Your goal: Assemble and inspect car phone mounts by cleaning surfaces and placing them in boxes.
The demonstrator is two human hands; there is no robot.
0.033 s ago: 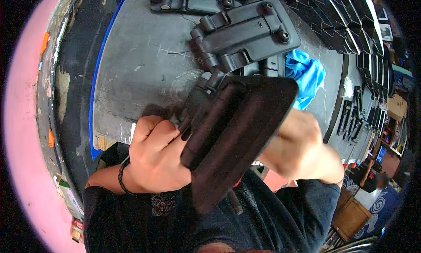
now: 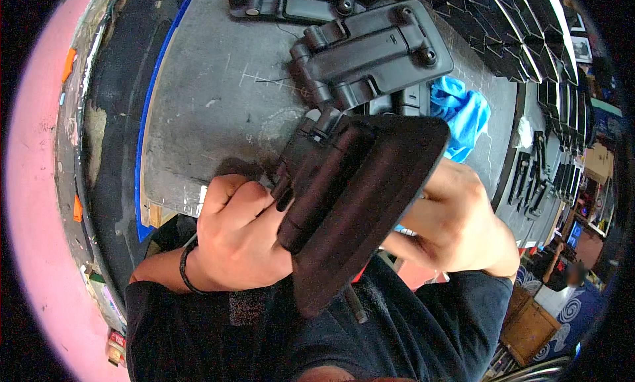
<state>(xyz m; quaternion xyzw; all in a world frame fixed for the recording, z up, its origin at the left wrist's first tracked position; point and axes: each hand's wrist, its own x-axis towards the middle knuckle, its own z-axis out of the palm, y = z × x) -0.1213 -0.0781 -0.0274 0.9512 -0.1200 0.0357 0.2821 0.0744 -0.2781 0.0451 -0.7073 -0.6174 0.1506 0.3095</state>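
Note:
A black moulded plastic housing [image 2: 370, 197] with a flat flared panel and rounded barrels is held up, tilted, in front of my chest. My left hand [image 2: 241, 233] is closed round its left side, the fingers curled in near a hinge-like end. My right hand [image 2: 453, 216] is bent behind the panel's right edge, its fingers closed. A small bluish-white bit [image 2: 405, 230] shows at those fingers, but the panel hides most of what they hold. Below the panel, a thin dark rod [image 2: 357, 306] pokes out beside a spot of red.
On the grey worktable [image 2: 205, 104] lie a similar black housing [image 2: 377, 51] and another black part [image 2: 294, 5] behind it. A blue cloth [image 2: 460, 114] is bunched at the right. Stacked black parts [image 2: 503, 25] stand far right, with slim black pieces [image 2: 529, 177] nearer. Another person [image 2: 562, 279] is at the right.
My right hand, blurred before, now shows sharply, and the bluish-white bit at its fingers has come into sight. The held housing has barely shifted, and my left hand keeps its hold.

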